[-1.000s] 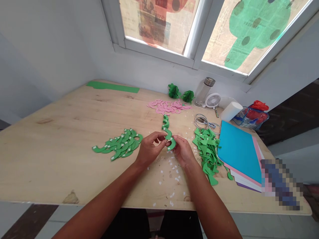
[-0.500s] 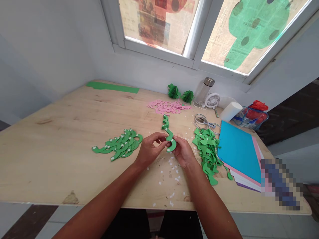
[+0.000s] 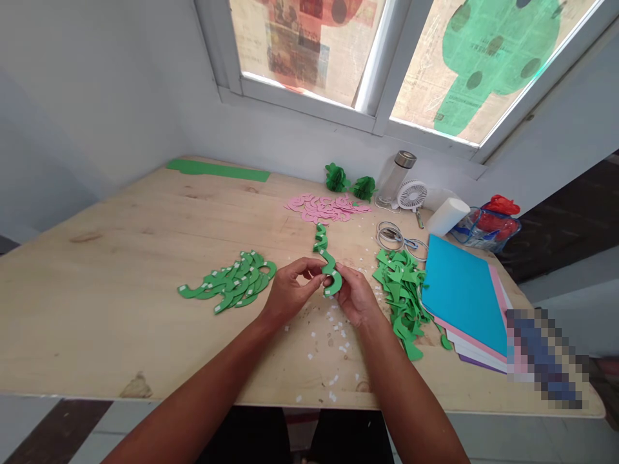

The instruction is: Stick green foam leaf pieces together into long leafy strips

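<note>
"Over the table (image 3: 140, 322), what am I gripping?"
"Your left hand (image 3: 289, 290) and right hand (image 3: 356, 298) are both clamped on a green curved strip (image 3: 337, 282) between them."
"Around it?"
"Green cutouts (image 3: 236, 283) at nine o'clock, green scraps (image 3: 403, 287) at three, pink cutouts (image 3: 327, 209) at twelve."

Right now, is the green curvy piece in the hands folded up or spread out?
Spread out: the green curvy piece shows its S-bend between the left hand and right hand; I cannot tell how many layers.
</note>
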Tool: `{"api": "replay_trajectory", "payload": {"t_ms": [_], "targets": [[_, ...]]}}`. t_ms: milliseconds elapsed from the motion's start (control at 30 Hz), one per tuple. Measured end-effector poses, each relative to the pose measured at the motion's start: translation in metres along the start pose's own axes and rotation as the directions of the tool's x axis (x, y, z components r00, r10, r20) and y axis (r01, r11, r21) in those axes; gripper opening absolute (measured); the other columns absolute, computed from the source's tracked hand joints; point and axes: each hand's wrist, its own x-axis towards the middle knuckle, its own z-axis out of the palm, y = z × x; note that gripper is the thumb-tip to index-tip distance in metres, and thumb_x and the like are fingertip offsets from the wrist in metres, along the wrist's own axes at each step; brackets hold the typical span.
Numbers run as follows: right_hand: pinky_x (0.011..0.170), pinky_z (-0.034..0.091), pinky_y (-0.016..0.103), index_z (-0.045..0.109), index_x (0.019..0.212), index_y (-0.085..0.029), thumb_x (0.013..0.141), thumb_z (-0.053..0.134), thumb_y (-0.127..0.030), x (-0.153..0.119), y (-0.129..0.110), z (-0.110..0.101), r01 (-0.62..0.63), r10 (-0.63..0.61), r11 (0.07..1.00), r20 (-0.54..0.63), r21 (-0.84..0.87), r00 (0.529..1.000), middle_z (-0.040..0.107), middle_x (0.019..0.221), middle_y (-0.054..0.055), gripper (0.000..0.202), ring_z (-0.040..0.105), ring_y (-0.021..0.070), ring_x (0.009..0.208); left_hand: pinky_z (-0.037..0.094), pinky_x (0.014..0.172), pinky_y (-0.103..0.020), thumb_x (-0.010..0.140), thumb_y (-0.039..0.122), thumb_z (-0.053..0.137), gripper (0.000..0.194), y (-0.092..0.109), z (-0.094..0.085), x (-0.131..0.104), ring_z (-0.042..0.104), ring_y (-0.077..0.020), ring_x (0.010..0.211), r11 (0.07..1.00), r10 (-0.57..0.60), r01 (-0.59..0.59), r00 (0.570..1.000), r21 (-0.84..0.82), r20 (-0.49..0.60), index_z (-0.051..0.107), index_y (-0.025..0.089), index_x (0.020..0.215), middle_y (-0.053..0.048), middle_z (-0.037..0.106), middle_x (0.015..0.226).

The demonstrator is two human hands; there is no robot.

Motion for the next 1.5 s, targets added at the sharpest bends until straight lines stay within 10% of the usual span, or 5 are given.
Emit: {"api": "replay_trajectory", "payload": {"t_ms": [1500], "targets": [[0.044,0.038,0.018,0.068,0.067,-0.013,0.066,0.070,-0.031,0.0021,0.0027,0.0013,0.004,-0.001,0.999,-0.059,0.049,0.998,0.064,0.054,0.000,0.018,0.052,0.0082,0.048,0.049,0.066,-0.024,0.073,0.024,0.064,0.015,-0.0077,-0.0002,0.0001,0.061,-0.0131,0.066,0.981,0.118,-0.121,0.993,0.154,0.030,0.065,0.018,0.086,-0.001,0.067,0.076]]}}
